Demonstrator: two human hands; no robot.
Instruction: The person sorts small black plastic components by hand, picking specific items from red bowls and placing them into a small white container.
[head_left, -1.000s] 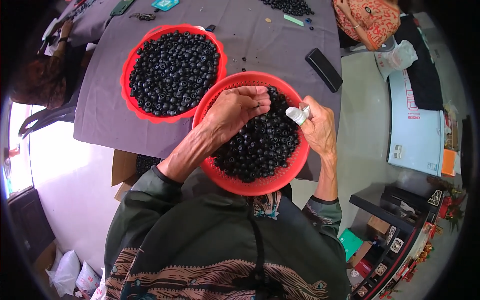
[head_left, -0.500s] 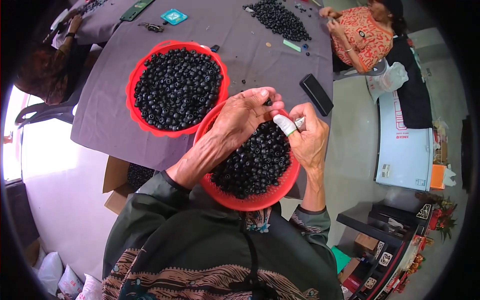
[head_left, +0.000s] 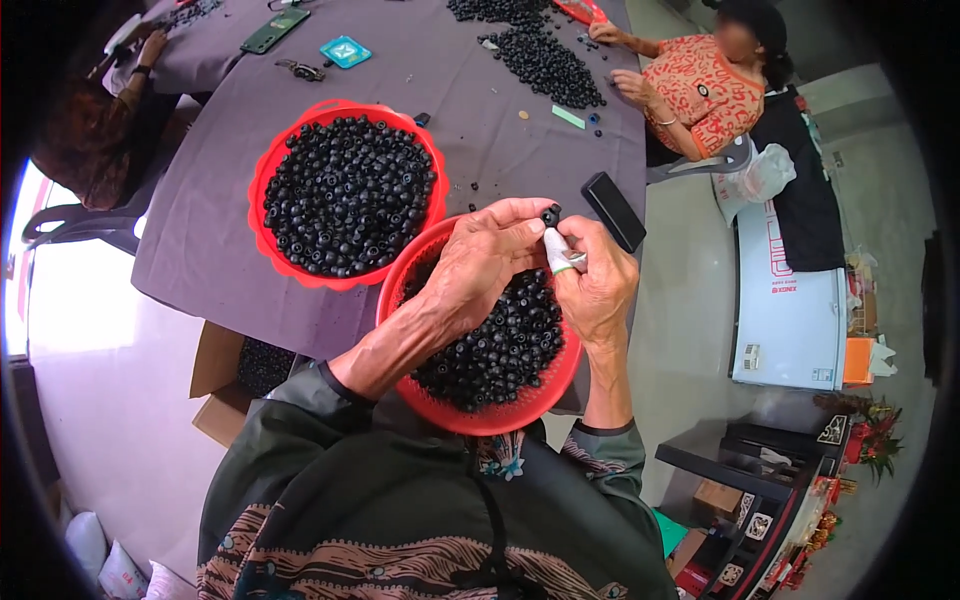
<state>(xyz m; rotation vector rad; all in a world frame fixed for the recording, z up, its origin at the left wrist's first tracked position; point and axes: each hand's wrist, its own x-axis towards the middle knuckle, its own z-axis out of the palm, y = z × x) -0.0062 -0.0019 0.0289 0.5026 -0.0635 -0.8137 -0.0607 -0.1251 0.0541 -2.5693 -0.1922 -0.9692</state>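
Over a red basket (head_left: 480, 424) of small black ring-shaped parts (head_left: 505, 345), my two hands meet. My left hand (head_left: 488, 252) pinches one small black part (head_left: 551, 214) between thumb and fingertips. Close against that part is my right hand (head_left: 598, 282), its fingers curled and closed. A white cover (head_left: 563, 250) wraps a digit of the right hand; whatever its fingers grip is hidden. Beside the basket, on the table, stands a second red basin (head_left: 262, 225) with a scalloped rim, heaped with the same black parts.
The grey-clothed table (head_left: 200, 235) carries a black box-shaped object (head_left: 613, 212), a loose pile of black parts (head_left: 540, 65), a green strip (head_left: 568, 118), a blue square item (head_left: 346, 52) and a phone (head_left: 275, 30). A co-worker (head_left: 700, 90) sits at right, another person (head_left: 85, 140) at left. A carton (head_left: 222, 415) stands below.
My hands have come together, the right one's fingertips now meeting the black part in my left. The co-worker at right has spread both hands toward the table. The view has shifted slightly.
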